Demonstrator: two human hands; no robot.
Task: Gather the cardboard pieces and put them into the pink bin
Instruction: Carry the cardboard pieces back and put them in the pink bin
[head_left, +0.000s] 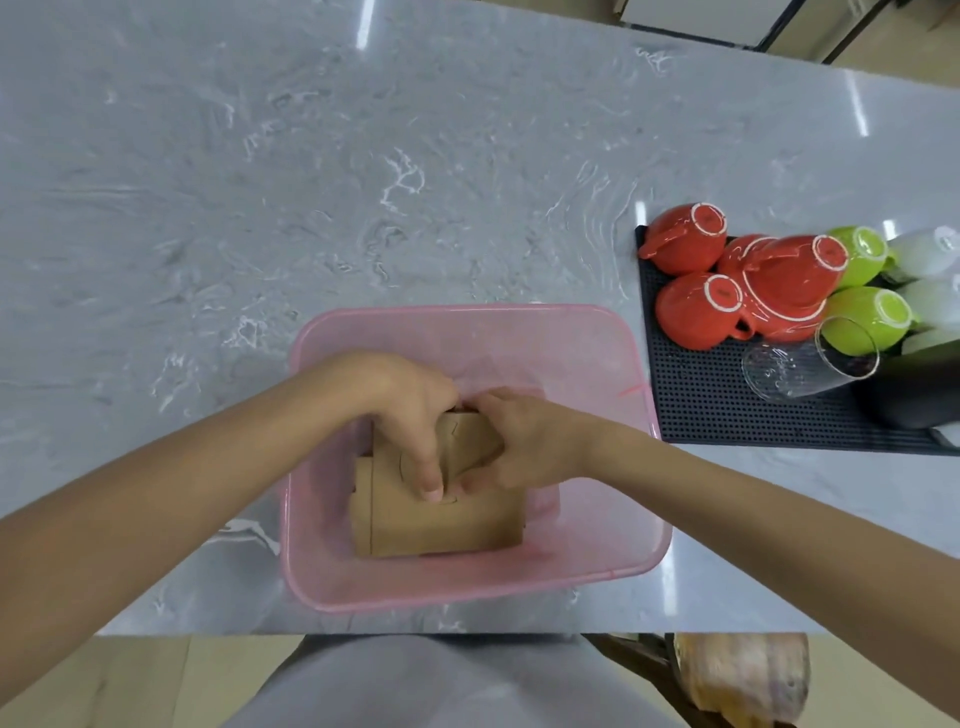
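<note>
A translucent pink bin (613, 566) stands on the grey marble counter near its front edge. Inside it lie brown cardboard pieces (441, 525), stacked flat on the bin's floor. Both hands reach down into the bin. My left hand (410, 410) presses its fingers on top of the stack, index finger pointing toward me. My right hand (519, 447) rests on the stack's right side, thumb meeting the left fingers. Whether either hand grips the cardboard or only presses on it is unclear. The far part of the stack is hidden under the hands.
A black ridged mat (701, 395) lies right of the bin, holding upturned red cups (696, 306), green cups (872, 317), white cups (924, 254) and a tipped clear glass (800, 369). The counter's front edge (208, 634) runs just behind the bin.
</note>
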